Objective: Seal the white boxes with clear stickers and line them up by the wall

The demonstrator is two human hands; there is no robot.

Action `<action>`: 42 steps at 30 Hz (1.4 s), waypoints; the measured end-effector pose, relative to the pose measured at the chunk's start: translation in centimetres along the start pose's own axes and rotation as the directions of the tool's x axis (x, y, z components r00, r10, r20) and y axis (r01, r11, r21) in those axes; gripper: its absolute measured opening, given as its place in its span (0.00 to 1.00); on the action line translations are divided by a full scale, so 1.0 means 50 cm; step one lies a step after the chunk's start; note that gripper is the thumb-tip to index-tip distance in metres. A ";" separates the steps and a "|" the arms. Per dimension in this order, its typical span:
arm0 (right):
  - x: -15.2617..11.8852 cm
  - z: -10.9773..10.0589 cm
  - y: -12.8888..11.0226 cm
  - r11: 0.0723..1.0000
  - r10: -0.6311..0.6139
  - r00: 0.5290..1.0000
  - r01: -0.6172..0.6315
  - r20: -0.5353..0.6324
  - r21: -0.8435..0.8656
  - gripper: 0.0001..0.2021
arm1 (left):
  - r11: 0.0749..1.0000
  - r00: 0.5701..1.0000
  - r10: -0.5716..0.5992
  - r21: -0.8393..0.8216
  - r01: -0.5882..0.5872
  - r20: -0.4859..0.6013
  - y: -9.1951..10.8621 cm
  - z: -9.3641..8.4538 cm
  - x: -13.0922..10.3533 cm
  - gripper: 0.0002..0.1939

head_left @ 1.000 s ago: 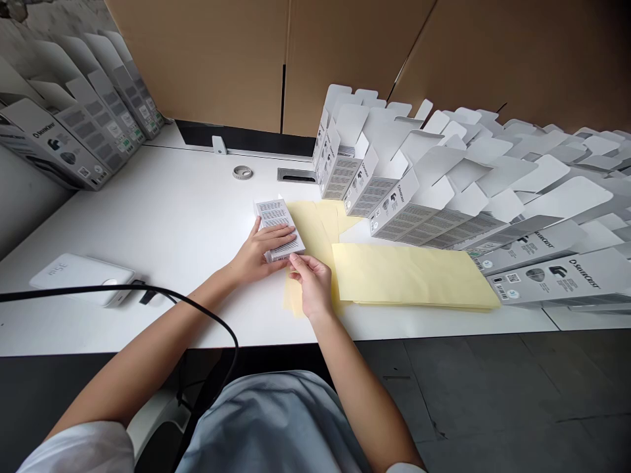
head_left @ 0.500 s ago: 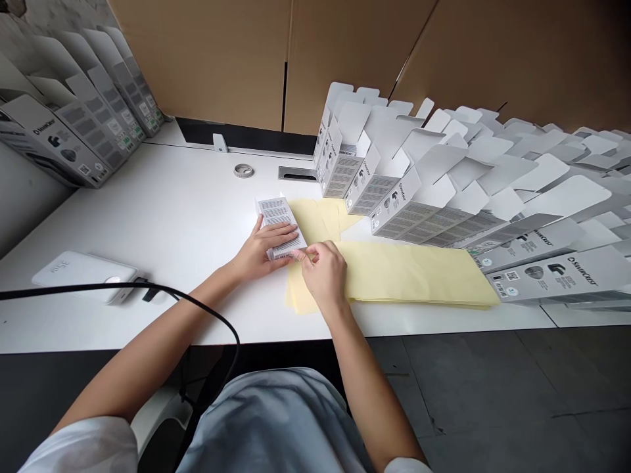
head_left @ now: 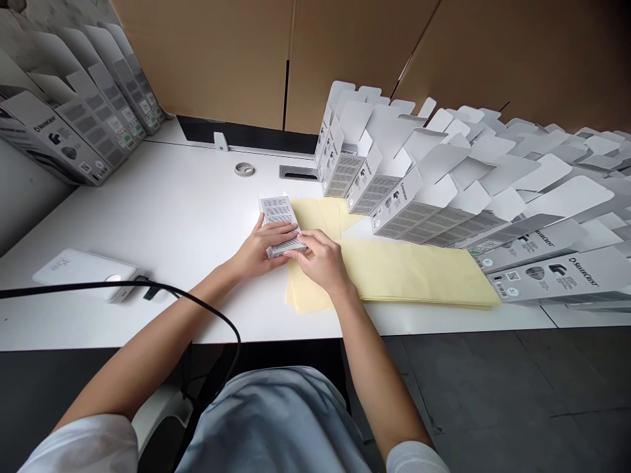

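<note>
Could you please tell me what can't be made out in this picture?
Small box, underside: head view, hidden by the box itself.
Its near right corner: head view, covered by the right hand.
Its printed text: head view, too small.
Right-hand cartons: head view, cut off by the right edge.

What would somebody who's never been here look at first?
Probably the big crowd of white and grey cardboard boxes with open flaps, filling the right side of the white table. Next, perhaps the small white printed box in the middle, with the left hand flat on it and the right hand at its near corner. Bright pale yellow paper sheets lie just right of the hands.
</note>
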State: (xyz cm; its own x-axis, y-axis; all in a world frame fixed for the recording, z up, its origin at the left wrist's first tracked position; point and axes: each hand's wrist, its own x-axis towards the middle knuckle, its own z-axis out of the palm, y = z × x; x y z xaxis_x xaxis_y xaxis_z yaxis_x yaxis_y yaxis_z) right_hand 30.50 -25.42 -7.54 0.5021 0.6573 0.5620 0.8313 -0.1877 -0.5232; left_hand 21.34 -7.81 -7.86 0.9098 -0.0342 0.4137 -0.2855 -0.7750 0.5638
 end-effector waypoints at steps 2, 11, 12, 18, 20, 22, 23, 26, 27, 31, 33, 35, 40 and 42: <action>0.003 -0.003 0.004 0.999 0.020 0.999 -0.021 0.029 0.033 0.07 | 1.000 1.000 -0.007 -0.011 0.007 0.003 0.001 -0.001 0.000 0.25; 0.008 -0.018 -0.012 0.884 0.298 0.946 -0.323 0.125 0.337 0.09 | 0.999 1.000 -0.028 -0.038 0.028 0.000 0.005 -0.004 0.000 0.26; 0.008 -0.014 -0.017 0.850 0.356 0.925 -0.379 0.130 0.366 0.11 | 0.999 1.000 -0.029 -0.040 0.029 -0.003 0.006 -0.004 0.000 0.27; 0.008 0.023 -0.044 0.724 0.574 0.817 -0.532 0.043 0.440 0.13 | 0.998 1.000 -0.030 -0.048 0.031 0.006 0.004 -0.002 0.001 0.28; 0.010 0.035 -0.052 0.740 0.588 0.809 -0.534 -0.009 0.410 0.11 | 0.998 1.000 -0.031 -0.049 0.031 -0.001 0.002 0.000 0.000 0.29; 0.010 0.045 -0.059 0.769 0.576 0.815 -0.515 -0.062 0.378 0.09 | 0.998 0.999 -0.037 -0.048 0.037 -0.006 -0.001 0.002 -0.001 0.30; 0.009 0.049 -0.062 0.787 0.561 0.823 -0.497 -0.087 0.366 0.09 | 0.998 0.999 -0.036 -0.045 0.036 -0.007 -0.002 0.002 -0.001 0.30; 0.003 0.055 -0.069 0.824 0.522 0.841 -0.454 -0.145 0.339 0.11 | 0.999 1.000 -0.013 -0.033 0.013 -0.015 -0.003 0.004 -0.002 0.29; 0.001 0.055 -0.069 0.830 0.514 0.845 -0.447 -0.148 0.334 0.14 | 1.000 1.000 -0.006 -0.030 0.006 -0.019 -0.003 0.004 -0.002 0.29; -0.004 0.046 -0.059 0.805 0.516 0.851 -0.444 -0.094 0.394 0.16 | 0.999 0.999 -0.028 -0.040 0.028 -0.014 -0.002 0.002 -0.001 0.29; -0.003 0.041 -0.051 0.755 0.544 0.838 -0.464 -0.046 0.464 0.15 | 0.998 0.999 -0.043 -0.052 0.043 0.001 -0.002 0.001 -0.001 0.30; -0.002 0.039 -0.044 0.713 0.564 0.826 -0.480 -0.011 0.511 0.14 | 0.997 0.999 -0.037 -0.060 0.038 0.005 -0.001 -0.001 -0.001 0.32; -0.007 0.048 -0.046 0.676 0.623 0.781 -0.514 -0.038 0.528 0.17 | 0.992 0.998 -0.046 -0.118 0.042 -0.031 0.014 -0.003 -0.001 0.33; -0.014 0.051 -0.050 0.633 0.656 0.754 -0.570 0.027 0.524 0.16 | 0.966 0.968 -0.194 -0.200 0.161 -0.160 0.024 -0.004 0.000 0.37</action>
State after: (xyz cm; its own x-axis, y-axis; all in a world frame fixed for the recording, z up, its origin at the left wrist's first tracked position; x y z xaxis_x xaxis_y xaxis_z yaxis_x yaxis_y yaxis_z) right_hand 27.46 -23.53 -8.25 0.9179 0.3918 0.0634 0.1153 -0.1105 -0.9872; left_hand 20.94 -8.60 -7.05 0.8878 0.2182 0.4052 -0.1900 -0.6281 0.7546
